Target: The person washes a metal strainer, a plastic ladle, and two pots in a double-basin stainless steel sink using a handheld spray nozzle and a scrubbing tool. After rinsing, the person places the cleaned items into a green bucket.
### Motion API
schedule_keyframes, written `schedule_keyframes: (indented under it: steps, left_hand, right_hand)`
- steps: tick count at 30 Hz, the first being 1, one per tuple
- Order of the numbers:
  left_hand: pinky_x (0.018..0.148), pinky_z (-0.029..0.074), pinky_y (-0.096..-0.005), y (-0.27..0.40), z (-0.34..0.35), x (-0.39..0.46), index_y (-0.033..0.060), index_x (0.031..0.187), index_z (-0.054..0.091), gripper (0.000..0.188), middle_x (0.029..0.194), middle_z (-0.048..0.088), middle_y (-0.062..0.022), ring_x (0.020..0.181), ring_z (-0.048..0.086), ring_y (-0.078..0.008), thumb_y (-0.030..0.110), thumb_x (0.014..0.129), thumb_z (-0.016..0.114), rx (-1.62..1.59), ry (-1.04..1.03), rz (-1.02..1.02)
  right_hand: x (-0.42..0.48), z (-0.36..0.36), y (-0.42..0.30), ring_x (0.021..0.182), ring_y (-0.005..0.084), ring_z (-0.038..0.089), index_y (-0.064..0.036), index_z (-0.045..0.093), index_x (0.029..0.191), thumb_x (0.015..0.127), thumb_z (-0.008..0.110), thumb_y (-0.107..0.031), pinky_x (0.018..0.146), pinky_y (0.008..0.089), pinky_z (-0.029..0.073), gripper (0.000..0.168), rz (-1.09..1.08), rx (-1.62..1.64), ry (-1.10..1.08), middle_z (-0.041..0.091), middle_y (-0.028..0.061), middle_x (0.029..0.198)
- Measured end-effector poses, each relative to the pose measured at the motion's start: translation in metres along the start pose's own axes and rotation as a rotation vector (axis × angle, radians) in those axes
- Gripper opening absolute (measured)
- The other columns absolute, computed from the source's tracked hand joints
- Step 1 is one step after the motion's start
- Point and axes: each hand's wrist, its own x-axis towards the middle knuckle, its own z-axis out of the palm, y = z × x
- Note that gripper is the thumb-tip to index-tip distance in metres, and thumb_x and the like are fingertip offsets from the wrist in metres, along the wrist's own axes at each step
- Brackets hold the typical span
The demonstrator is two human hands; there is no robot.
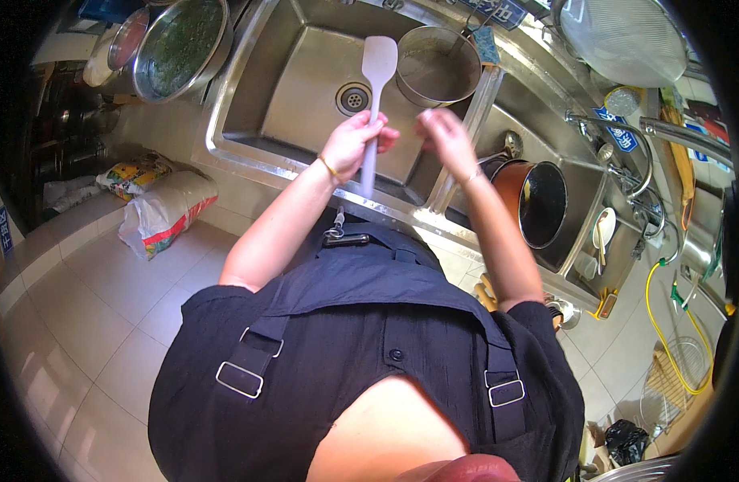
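Note:
My left hand point(352, 144) grips a pale spatula point(379, 63) by its handle, with the flat blade pointing up and away from me over the sink. To its right my right hand point(444, 135) is raised and slightly blurred, its fingers curled; whether it holds something small cannot be told. Beneath the hands lies a stainless steel sink basin point(312, 72) with a round drain strainer point(353, 99). A round metal pot point(437, 75) stands in the basin's right part, just beyond my right hand. A blue sponge point(485, 45) rests on the sink's rim beside the pot.
The right basin holds an orange-brown pot point(535, 202) and a metal ladle point(512, 144). Faucets point(637, 129) line the right side. A metal bowl of greens point(182, 51) stands at upper left, a large mesh strainer point(625, 39) at upper right. Plastic bags point(164, 211) lie at left.

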Motion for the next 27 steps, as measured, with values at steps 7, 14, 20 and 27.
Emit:
schedule_keyframes:
  steps: [7, 14, 20, 27]
  left_hand:
    - [0.094, 0.041, -0.032, -0.013, 0.051, 0.028, 0.0047, 0.102, 0.051, 0.017, 0.109, 0.061, -0.0166, 0.105, 0.056, -0.0206, 0.019, 0.094, 0.049, 0.077, -0.132, 0.132]
    - [0.086, 0.049, -0.0354, 0.02, 0.022, 0.066, 0.0046, 0.114, 0.05, 0.028, 0.105, 0.062, -0.0128, 0.094, 0.061, -0.0224, 0.021, 0.092, 0.052, -0.146, 0.069, 0.255]
    - [0.078, 0.049, -0.0335, 0.063, -0.058, 0.193, 0.0023, 0.111, 0.053, 0.047, 0.099, 0.064, -0.0095, 0.091, 0.061, -0.0218, 0.036, 0.081, 0.063, 0.789, 0.552, 0.589]
    - [0.087, 0.044, -0.0441, 0.123, -0.029, 0.249, -0.0024, 0.112, 0.054, 0.054, 0.103, 0.059, -0.0249, 0.099, 0.058, -0.0349, 0.043, 0.083, 0.055, 1.43, 0.354, 0.602]
  right_hand:
    - [-0.068, 0.048, 0.018, 0.053, 0.0099, 0.049, -0.01, 0.048, 0.1, 0.096, 0.045, -0.034, 0.049, 0.0216, 0.04, 0.024, 0.208, 0.397, -0.173, 0.048, -0.0008, 0.065]
    - [-0.079, 0.026, 0.028, 0.047, 0.0027, 0.033, -0.014, 0.043, 0.085, 0.097, 0.043, -0.032, 0.04, 0.0185, 0.026, 0.022, 0.163, 0.426, -0.155, 0.038, -0.007, 0.06]
    - [-0.077, 0.031, 0.028, 0.042, 0.0054, 0.03, -0.013, 0.045, 0.086, 0.097, 0.042, -0.031, 0.037, 0.0207, 0.025, 0.021, 0.181, 0.407, -0.084, 0.036, -0.0044, 0.057]
    - [-0.074, 0.042, 0.031, 0.04, 0.0032, 0.028, -0.014, 0.046, 0.085, 0.097, 0.043, -0.029, 0.036, 0.0197, 0.022, 0.02, 0.243, 0.357, 0.017, 0.037, -0.0063, 0.055]
